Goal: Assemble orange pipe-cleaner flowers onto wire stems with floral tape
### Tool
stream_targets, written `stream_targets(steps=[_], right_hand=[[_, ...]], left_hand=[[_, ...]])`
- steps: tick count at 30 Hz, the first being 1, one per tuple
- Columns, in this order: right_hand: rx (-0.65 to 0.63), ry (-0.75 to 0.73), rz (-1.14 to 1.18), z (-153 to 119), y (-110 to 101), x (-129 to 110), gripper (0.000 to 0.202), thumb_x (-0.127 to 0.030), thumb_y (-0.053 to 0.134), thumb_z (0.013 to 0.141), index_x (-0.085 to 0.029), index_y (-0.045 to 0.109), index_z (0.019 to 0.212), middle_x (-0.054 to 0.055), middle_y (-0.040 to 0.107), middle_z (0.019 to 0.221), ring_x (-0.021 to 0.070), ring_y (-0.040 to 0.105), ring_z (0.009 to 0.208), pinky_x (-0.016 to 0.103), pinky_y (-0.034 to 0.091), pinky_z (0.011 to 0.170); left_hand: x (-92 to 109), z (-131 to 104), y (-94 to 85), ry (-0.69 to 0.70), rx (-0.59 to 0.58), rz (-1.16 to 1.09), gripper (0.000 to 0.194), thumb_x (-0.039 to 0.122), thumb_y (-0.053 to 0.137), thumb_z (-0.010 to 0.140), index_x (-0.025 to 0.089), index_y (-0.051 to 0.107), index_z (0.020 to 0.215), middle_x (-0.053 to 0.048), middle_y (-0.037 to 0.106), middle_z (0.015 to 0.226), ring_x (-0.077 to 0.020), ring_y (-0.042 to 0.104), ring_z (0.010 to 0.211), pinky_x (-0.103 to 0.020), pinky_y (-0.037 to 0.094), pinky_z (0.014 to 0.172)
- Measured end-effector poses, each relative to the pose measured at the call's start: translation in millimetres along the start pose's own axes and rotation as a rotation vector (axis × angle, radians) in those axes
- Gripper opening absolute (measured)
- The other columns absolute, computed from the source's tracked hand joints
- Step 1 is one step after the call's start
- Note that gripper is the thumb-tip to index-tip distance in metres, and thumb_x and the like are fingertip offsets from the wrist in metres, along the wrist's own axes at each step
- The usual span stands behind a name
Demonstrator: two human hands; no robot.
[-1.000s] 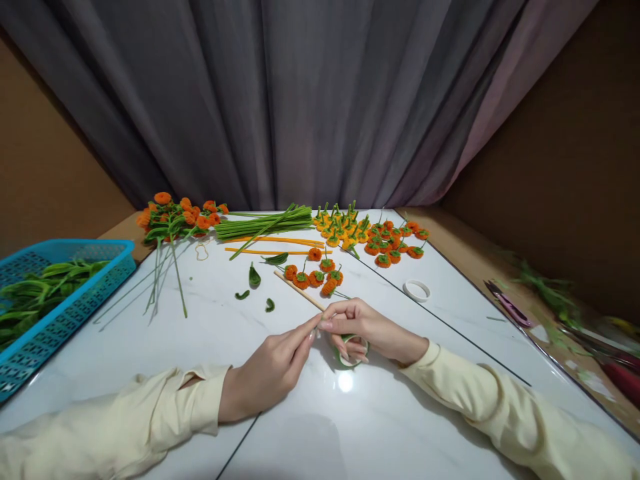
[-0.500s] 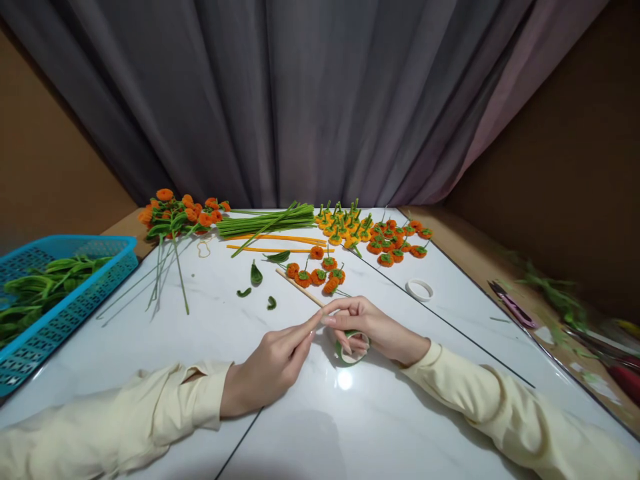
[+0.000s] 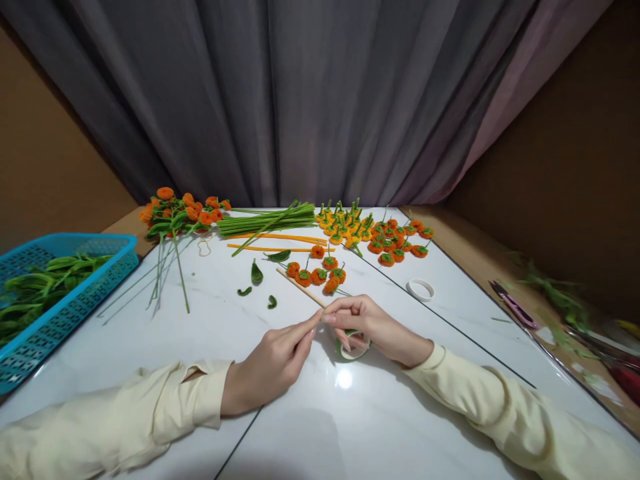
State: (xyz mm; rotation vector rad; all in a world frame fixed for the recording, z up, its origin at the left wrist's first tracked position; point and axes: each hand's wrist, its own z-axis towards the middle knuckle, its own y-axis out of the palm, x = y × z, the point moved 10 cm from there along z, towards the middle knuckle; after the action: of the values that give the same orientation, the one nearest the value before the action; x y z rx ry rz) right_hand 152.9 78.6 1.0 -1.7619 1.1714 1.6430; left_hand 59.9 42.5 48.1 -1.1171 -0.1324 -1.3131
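My left hand is closed, thumb and fingers pinched at the tips, where they meet my right hand. What the left fingertips hold is too small to make out. My right hand also pinches at its fingertips, with a roll of green tape hooked around its lower fingers. A thin wooden stick runs up and left from the joined fingertips; its near end is hidden behind them. Just beyond lie several orange fuzzy flower heads with green backs and short wires. Dark green fuzzy leaf pieces lie to the left.
A blue basket of green leaves stands left. Behind are finished orange flowers, green stems, orange strips, yellow flower heads and more orange heads. At right are a white ring and pink-handled cutters.
Almost nothing differs. Both hands stay joined at the fingertips, and the tape roll has turned slightly on the right fingers.
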Motion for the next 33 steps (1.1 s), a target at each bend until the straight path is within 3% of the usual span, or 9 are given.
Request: stream_targets(steps=[5, 11, 18, 21, 24, 27, 30, 33], right_hand=[[0.03, 0.002, -0.018, 0, -3, 0, 0.022, -0.032, 0.067, 0.078, -0.01, 0.065, 0.082, -0.002, 0.055, 0.048, 0.0033, 0.034, 0.034, 0.018, 0.022, 0.035], [0.038, 0.009, -0.033, 0, -3, 1, 0.026, -0.034, 0.068, 0.077, -0.01, 0.065, 0.084, -0.003, 0.054, 0.047, 0.0039, 0.034, 0.034, 0.018, 0.023, 0.035], [0.016, 0.056, -0.004, 0, 0, 3, 0.028, -0.037, 0.069, 0.076, -0.013, 0.059, 0.088, -0.004, 0.055, 0.048, 0.0032, 0.032, 0.032, 0.017, 0.022, 0.034], [0.021, 0.036, -0.034, -1, 0, 2, 0.032, -0.04, 0.068, 0.077, -0.016, 0.052, 0.092, -0.005, 0.055, 0.048, 0.0037, 0.033, 0.032, 0.016, 0.024, 0.034], [0.04, -0.022, -0.083, -2, -3, -2, 0.035, -0.042, 0.067, 0.078, -0.019, 0.046, 0.093, -0.005, 0.057, 0.05, 0.0042, 0.032, 0.032, 0.015, 0.023, 0.032], [0.052, -0.059, -0.123, -3, -4, -5, 0.034, -0.042, 0.066, 0.079, -0.021, 0.043, 0.093, -0.006, 0.057, 0.051, 0.0034, 0.028, 0.03, 0.014, 0.019, 0.03], [0.065, -0.068, -0.12, -3, -4, -6, 0.036, -0.043, 0.066, 0.079, -0.021, 0.04, 0.092, -0.007, 0.057, 0.049, 0.0031, 0.027, 0.029, 0.013, 0.018, 0.03], [0.078, -0.063, -0.111, -4, -3, -7, 0.038, -0.045, 0.067, 0.077, -0.021, 0.041, 0.09, -0.007, 0.057, 0.05, 0.0033, 0.029, 0.029, 0.013, 0.019, 0.03]], left_hand=[[-4, 1, -0.9, -0.028, 0.029, 0.025, 0.037, 0.013, 0.047, 0.09, 0.014, 0.055, 0.126, -0.008, 0.072, 0.099, -0.0109, 0.067, 0.068, -0.018, 0.055, 0.065], [-1, 0, 2.3, 0.032, -0.003, 0.045, 0.037, 0.012, 0.044, 0.091, 0.016, 0.053, 0.127, -0.009, 0.065, 0.117, -0.0177, 0.065, 0.1, -0.026, 0.055, 0.086], [0, 1, 0.9, 0.04, -0.007, 0.002, 0.038, 0.014, 0.041, 0.092, 0.015, 0.052, 0.128, -0.01, 0.068, 0.11, -0.0171, 0.066, 0.096, -0.027, 0.054, 0.084], [-7, 4, -0.4, -0.076, -0.009, -0.072, 0.034, 0.019, 0.043, 0.092, 0.014, 0.058, 0.122, -0.007, 0.071, 0.086, -0.0136, 0.066, 0.072, -0.022, 0.054, 0.067], [-26, 1, 7.3, -0.319, -0.06, -0.281, 0.035, 0.027, 0.045, 0.092, 0.012, 0.06, 0.12, 0.004, 0.05, 0.05, -0.006, 0.041, 0.042, -0.016, 0.038, 0.041], [-39, -7, 21.7, -0.543, -0.104, -0.606, 0.045, 0.038, 0.047, 0.09, 0.01, 0.055, 0.125, 0.01, 0.026, 0.046, -0.0039, 0.023, 0.036, -0.016, 0.023, 0.033], [-44, -12, 27.5, -0.647, -0.106, -0.729, 0.052, 0.044, 0.052, 0.086, 0.01, 0.053, 0.126, 0.011, 0.026, 0.048, -0.0027, 0.022, 0.033, -0.017, 0.021, 0.031], [-44, -7, 21.6, -0.631, -0.079, -0.628, 0.049, 0.045, 0.061, 0.079, 0.01, 0.06, 0.114, 0.011, 0.031, 0.048, -0.002, 0.026, 0.034, -0.016, 0.02, 0.032]])
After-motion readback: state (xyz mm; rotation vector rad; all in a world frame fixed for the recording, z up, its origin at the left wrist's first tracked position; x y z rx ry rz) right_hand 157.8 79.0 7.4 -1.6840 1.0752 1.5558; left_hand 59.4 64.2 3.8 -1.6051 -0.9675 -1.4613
